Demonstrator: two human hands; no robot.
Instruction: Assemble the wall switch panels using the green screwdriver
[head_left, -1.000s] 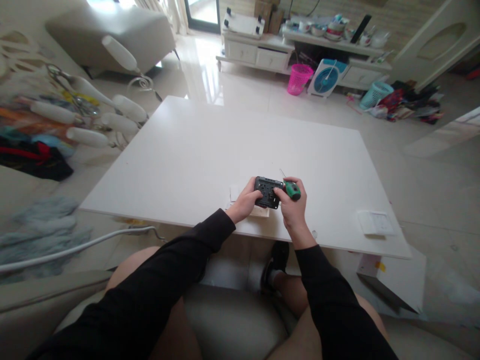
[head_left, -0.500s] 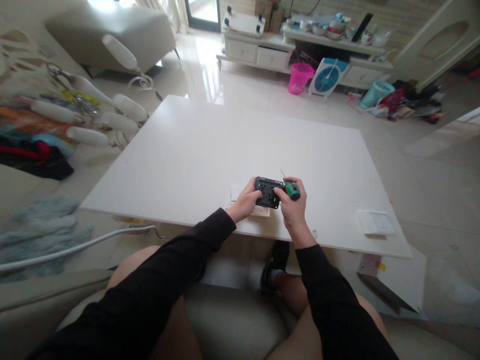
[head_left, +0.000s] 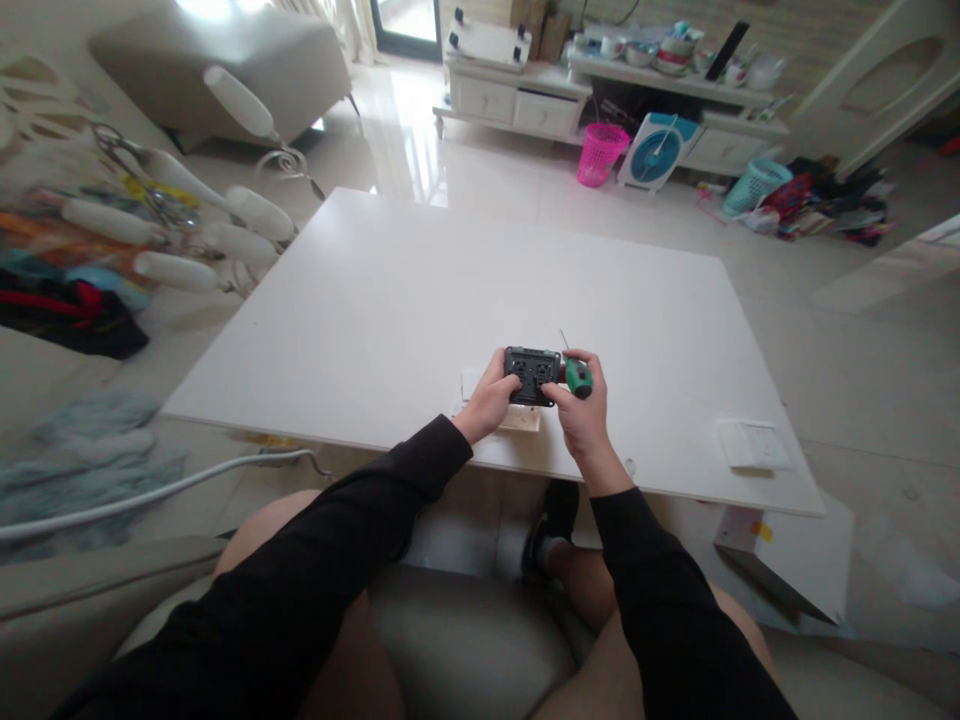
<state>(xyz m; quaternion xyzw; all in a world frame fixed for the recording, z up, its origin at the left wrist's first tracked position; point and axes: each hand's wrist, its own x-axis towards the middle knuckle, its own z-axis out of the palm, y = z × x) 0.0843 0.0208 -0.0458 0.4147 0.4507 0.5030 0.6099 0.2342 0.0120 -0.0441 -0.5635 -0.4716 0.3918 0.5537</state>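
Above the near part of the white table, my left hand (head_left: 487, 398) is closed on the left side of a black plastic socket plate (head_left: 531, 362), its thumb on the face. Slots and small raised parts show on that face. My right hand (head_left: 583, 415) grips the plate's right edge with the thumb and also holds a green-handled screwdriver (head_left: 579, 379), its thin shaft pointing up and away. Below the plate, partly hidden by it and my hands, a pale box-like piece (head_left: 522, 420) lies on the table beside a small white piece (head_left: 469, 383).
On the white table's (head_left: 465, 270) right side lie white socket panels (head_left: 752, 444). A small round clear thing (head_left: 630, 467) sits by the near edge. White lamp shades (head_left: 238, 102) rise at the left. Beyond are a pink basket (head_left: 600, 157) and a blue-white fan (head_left: 657, 152).
Both hands have shifted the black plate slightly up and left and tilted it a little. The right thumb has slid lower on its face, and the screwdriver has moved along with the right hand.
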